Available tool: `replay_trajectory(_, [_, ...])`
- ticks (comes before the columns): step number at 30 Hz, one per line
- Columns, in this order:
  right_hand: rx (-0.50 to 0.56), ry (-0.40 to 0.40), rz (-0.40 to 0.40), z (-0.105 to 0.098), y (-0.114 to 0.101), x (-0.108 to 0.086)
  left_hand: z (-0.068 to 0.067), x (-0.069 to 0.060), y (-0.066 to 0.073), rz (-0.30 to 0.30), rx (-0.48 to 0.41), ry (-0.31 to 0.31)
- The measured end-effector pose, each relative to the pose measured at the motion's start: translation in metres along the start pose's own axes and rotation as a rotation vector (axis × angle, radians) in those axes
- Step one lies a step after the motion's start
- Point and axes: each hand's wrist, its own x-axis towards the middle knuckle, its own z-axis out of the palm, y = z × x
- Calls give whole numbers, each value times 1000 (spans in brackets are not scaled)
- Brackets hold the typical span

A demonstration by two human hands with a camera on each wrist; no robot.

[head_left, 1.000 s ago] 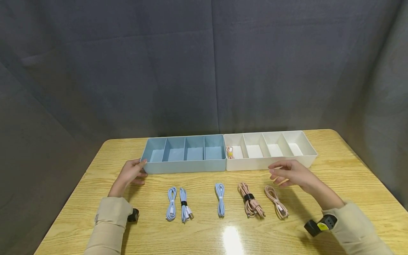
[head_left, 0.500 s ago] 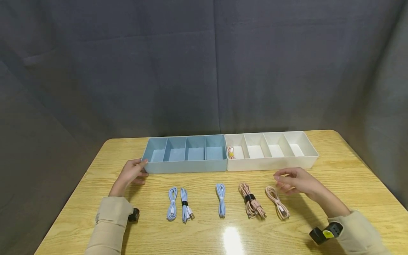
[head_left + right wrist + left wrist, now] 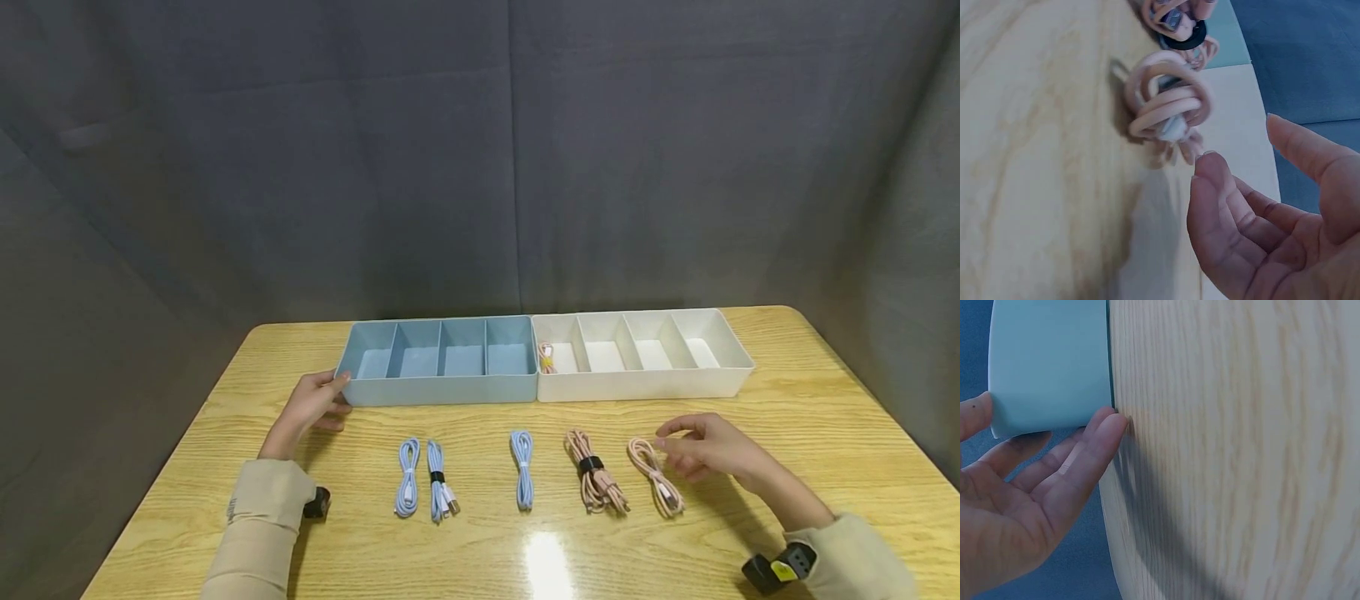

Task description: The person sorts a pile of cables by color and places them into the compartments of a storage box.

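Note:
In the head view my left hand (image 3: 309, 408) is at the left end of a blue four-sided, divided storage box (image 3: 442, 390). Its thumb touches the rim, and its nearly straight fingers rest against the end wall (image 3: 1054, 369), as the left wrist view shows. My right hand (image 3: 708, 448) hovers just right of a coiled pink cable (image 3: 654, 479), thumb and fingers apart with nothing between them. In the right wrist view that coil (image 3: 1169, 100) lies just beyond the fingertips. Left of it is a thicker pink cable bundle (image 3: 596, 475) with a black strap.
Three bundled blue cables lie farther left: one cable (image 3: 406, 479), a black-strapped one (image 3: 438, 483) and a third (image 3: 522, 471). A white divided box (image 3: 637, 386) adjoins the blue one, with a small pink cable (image 3: 546, 358) in its left compartment. A dark curtain (image 3: 480, 167) hangs behind.
My right hand has moved down and to the right, from in front of the white box to beside the rightmost pink cable. The left hand stays at the blue box's end.

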Motion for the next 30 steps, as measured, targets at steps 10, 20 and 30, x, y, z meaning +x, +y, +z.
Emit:
replay_trajectory(10, [-42,6,-10,7,6,-1,0,1,1,3,-2,-2])
replay_trajectory(20, [-100,27,2,14,8,0,-1,2,1,-10,-17,-7])
replay_trajectory(30, [-218,65,-13,20,5,1,-1,1,-1,1,-20,-10])
